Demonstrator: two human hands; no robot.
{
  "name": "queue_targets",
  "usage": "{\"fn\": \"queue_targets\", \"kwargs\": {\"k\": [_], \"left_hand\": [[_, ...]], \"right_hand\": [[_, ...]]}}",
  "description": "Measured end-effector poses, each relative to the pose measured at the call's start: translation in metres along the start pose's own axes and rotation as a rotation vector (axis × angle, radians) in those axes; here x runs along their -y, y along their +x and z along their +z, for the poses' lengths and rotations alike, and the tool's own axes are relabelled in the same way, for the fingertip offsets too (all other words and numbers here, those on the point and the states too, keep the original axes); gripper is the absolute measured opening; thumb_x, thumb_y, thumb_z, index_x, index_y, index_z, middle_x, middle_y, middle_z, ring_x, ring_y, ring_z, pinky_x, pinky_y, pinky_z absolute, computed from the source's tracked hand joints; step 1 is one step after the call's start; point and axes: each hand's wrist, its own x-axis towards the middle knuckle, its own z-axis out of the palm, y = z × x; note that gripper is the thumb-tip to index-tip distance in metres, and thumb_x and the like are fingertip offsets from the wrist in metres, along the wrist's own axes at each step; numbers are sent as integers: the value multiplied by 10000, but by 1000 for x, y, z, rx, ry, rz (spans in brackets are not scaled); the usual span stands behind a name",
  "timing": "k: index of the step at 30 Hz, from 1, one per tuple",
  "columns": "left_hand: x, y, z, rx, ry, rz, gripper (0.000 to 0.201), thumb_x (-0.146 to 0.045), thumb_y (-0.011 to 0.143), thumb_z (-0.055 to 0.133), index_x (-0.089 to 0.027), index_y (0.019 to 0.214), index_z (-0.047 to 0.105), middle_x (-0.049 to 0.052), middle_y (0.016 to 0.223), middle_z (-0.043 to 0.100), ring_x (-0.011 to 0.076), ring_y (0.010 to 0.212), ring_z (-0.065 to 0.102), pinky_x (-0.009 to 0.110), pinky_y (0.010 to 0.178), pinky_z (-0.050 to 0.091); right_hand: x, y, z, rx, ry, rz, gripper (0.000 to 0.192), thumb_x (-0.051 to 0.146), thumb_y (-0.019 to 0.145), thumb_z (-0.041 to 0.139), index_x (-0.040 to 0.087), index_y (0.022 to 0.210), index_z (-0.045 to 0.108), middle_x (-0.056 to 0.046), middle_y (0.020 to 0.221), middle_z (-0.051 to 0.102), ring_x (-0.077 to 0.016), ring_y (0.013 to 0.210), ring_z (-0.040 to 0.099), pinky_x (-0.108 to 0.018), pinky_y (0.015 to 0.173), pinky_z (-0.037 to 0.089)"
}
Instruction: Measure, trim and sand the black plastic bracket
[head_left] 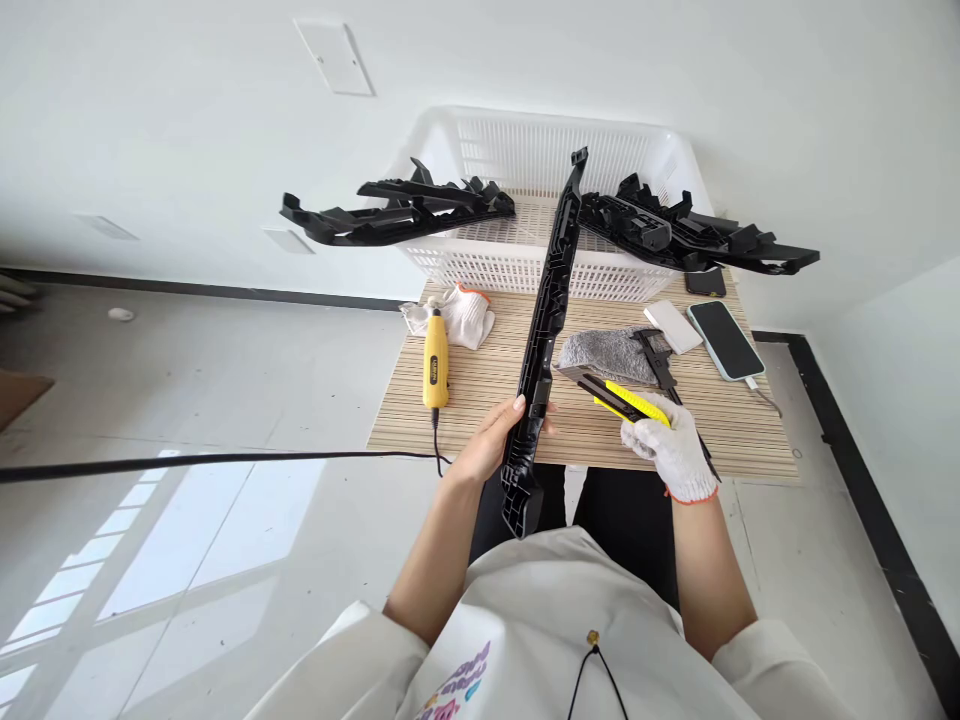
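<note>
Left hand (pixel 491 440): bare, grip wrapped around the lower part of a long black moulded plastic trim strip (pixel 546 320), thumb on top.
Black strip: runs from just above the lap, across the bench, up onto the basket rim; lower end overhangs the near bench edge.
Right hand (pixel 675 450): in a white knit work glove, grip closed on a yellow-and-black utility knife (pixel 619 398); blade end points left toward the strip, just beside it, contact unclear.
Bench (pixel 480 400): small striped wood-grain top.
Basket (pixel 525 150): white perforated plastic, at the far bench edge; two more black plastic parts lie across it, one sticking out left (pixel 397 212), one right (pixel 690 235).
Left of strip: yellow corded handheld tool (pixel 435 365), touching a spare white knit glove (pixel 454 312).
Right of strip: grey cloth (pixel 611 352) with a black caliper-like tool (pixel 660 365) on it, then a white slab-shaped pack (pixel 673 327) and a smartphone (pixel 724 340) with cable plugged in.
</note>
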Motion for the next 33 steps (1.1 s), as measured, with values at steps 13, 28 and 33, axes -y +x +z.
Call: {"fn": "queue_targets", "kwargs": {"k": [13, 28, 33], "left_hand": [[-4, 2, 9, 128, 44, 57, 260, -424, 966, 605, -188, 1041, 526, 16, 936, 602, 92, 687, 499, 252, 652, 452], [-1, 0, 3, 125, 18, -6, 266, -349, 935, 606, -172, 1127, 654, 52, 945, 613, 124, 735, 461, 271, 657, 384], [1, 1, 1, 119, -48, -60, 314, -406, 921, 609, -163, 1111, 667, 44, 899, 595, 109, 682, 409, 265, 643, 354]], "right_hand": [[8, 0, 8, -120, -213, 92, 386, 307, 695, 776, 168, 1044, 685, 5, 634, 677, -66, 447, 416, -191, 402, 304], [3, 5, 4, -143, -159, 36, 458, 304, 683, 793, 152, 1109, 723, 9, 654, 667, -115, 543, 570, -220, 487, 439], [3, 5, 4, -108, -162, 39, 446, 280, 667, 802, 154, 1089, 736, 0, 698, 688, -117, 576, 591, -233, 539, 482]]}}
